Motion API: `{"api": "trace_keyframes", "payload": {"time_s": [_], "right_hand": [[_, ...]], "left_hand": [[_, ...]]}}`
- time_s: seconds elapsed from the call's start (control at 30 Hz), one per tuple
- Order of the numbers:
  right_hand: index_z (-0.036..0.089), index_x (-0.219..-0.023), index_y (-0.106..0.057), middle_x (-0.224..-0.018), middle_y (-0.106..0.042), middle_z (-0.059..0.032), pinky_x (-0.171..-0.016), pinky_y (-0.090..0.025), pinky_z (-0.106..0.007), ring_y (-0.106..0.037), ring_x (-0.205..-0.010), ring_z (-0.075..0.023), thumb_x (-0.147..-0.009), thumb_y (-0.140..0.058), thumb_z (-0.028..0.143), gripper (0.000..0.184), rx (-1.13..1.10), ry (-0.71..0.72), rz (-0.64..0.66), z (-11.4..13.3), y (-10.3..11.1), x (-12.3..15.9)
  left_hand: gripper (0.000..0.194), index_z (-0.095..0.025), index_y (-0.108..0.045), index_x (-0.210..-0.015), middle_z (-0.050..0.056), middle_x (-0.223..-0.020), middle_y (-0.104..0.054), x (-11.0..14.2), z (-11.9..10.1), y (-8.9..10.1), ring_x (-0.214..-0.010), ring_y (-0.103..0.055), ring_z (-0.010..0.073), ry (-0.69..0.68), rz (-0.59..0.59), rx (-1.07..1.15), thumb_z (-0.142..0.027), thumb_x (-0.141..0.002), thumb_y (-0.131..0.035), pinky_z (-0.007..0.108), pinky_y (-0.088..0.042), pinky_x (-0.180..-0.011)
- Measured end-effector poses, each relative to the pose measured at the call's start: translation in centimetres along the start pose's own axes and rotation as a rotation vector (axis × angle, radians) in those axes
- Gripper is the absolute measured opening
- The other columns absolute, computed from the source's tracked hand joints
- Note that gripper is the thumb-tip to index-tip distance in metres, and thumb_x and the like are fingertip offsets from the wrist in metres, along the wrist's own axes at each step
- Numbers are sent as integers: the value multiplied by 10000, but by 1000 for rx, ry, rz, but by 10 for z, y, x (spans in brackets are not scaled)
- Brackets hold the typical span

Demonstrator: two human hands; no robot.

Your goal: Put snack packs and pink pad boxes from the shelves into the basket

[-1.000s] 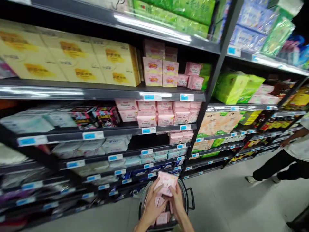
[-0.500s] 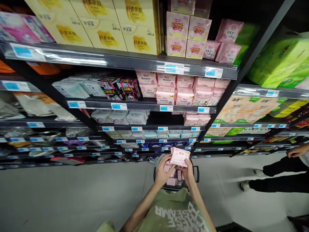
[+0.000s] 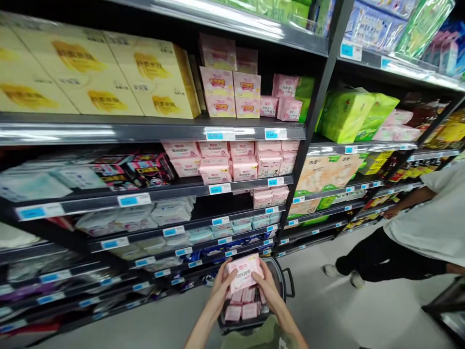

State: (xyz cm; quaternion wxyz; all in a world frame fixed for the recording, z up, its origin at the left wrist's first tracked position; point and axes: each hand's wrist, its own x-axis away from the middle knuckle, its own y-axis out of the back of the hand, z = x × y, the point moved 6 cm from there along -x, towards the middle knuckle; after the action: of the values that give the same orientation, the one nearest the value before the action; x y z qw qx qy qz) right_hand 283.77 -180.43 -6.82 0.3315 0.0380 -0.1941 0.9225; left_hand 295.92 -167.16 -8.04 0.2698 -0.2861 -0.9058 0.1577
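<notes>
A pink packet with printed lettering (image 3: 244, 272), which looks like a pack of sanitary pads, is held up between both hands. My left hand (image 3: 221, 280) grips its left edge, thumb on the front face. On the other side my right hand (image 3: 267, 282) holds the right edge, thumb also over the front. Below the packet stands a dark basket (image 3: 281, 278) with a handle on its right. Several pink packs (image 3: 250, 310) lie inside it, partly hidden by the hands and the held packet.
Shelves ahead carry pink packs (image 3: 214, 170), pink and yellow boxes (image 3: 217, 92), large yellow boxes (image 3: 150, 72) and pale packets (image 3: 170, 212). Green tissue packs (image 3: 345, 114) fill a bay to the right. A person in a white top (image 3: 430, 225) stands in the aisle at right.
The view has swung to the right and up, bringing more of the right bays and the person into sight. Both hands still hold the packet, now tilted and sitting lower in the view.
</notes>
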Motion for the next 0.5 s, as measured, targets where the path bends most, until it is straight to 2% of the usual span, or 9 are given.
{"api": "trace_keyframes", "payload": {"time_s": [0.1,0.17,0.27,0.33,0.4,0.5], "right_hand": [[226,-1347,-641,-1125,-800,-105,-840,-631,-418,-770,-969,-285,-691,-913,553,782,-23,89,-20,9,-2,-3],[219,-1372,-613,-1125,-803,-119,-916,-622,-453,-775,-995,-295,-724,-900,528,773,6,148,-62,15,-3,-4],[225,-1450,-565,-1238,-772,-145,-994,-594,-489,-746,-1104,-318,-745,-891,409,799,234,307,-204,27,-4,2],[247,-1471,-580,-1325,-736,-147,-1042,-564,-511,-695,-1205,-337,-737,-879,294,794,481,495,-292,38,-7,12],[299,-1465,-619,-1378,-724,-127,-1044,-549,-538,-665,-1246,-351,-766,-827,205,735,718,707,-220,43,-18,21],[399,-1485,-609,-1407,-734,-67,-998,-547,-568,-682,-1223,-347,-865,-703,123,686,949,907,41,32,-36,32]], "left_hand": [[1000,-221,-561,-1480,135,-1138,-808,-4,-8,-8,-1063,-781,346,-34,-3,28,-550,-628,-967,407,-621,-900],[911,-228,-607,-1433,132,-1145,-807,-10,-10,-13,-1069,-781,337,-47,11,67,-536,-652,-959,407,-616,-920],[805,-232,-658,-1367,123,-1191,-799,-21,-10,-16,-1108,-766,309,-58,14,157,-523,-676,-949,393,-602,-954],[735,-220,-695,-1316,121,-1217,-792,-26,-6,-17,-1155,-744,307,-41,37,236,-531,-690,-926,405,-589,-990],[654,-192,-744,-1236,128,-1196,-799,-31,4,-17,-1209,-719,327,19,80,326,-529,-696,-896,429,-572,-1040],[567,-154,-802,-1082,157,-1122,-816,-32,25,-19,-1246,-698,392,164,162,411,-537,-667,-852,490,-572,-1058]]}}
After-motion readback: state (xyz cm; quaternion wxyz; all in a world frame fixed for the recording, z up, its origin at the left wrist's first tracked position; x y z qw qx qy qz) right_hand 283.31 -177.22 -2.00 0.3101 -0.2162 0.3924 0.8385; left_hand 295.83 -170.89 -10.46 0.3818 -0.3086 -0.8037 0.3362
